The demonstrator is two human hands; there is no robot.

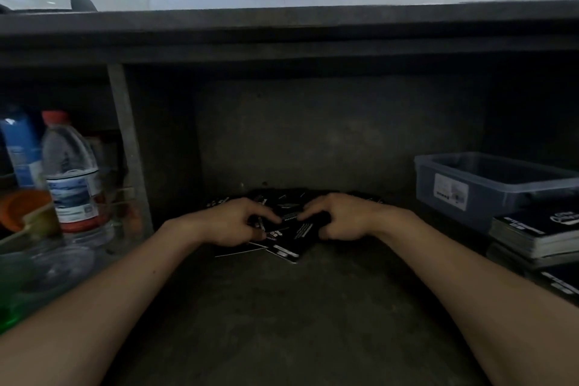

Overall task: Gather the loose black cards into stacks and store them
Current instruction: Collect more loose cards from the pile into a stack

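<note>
Dim grey shelf recess (282, 307), worn and matte. The loose black cards (289, 229) lie in a messy fan at the back, spread left to right, right between your hands. Left hand (241, 222) and right hand (341, 218) both curl onto the pile, fingertips pinching thin glossy cards, equally near. Squared card stacks (532, 235) sit well right, under the translucent plastic bin (488, 178).
</note>
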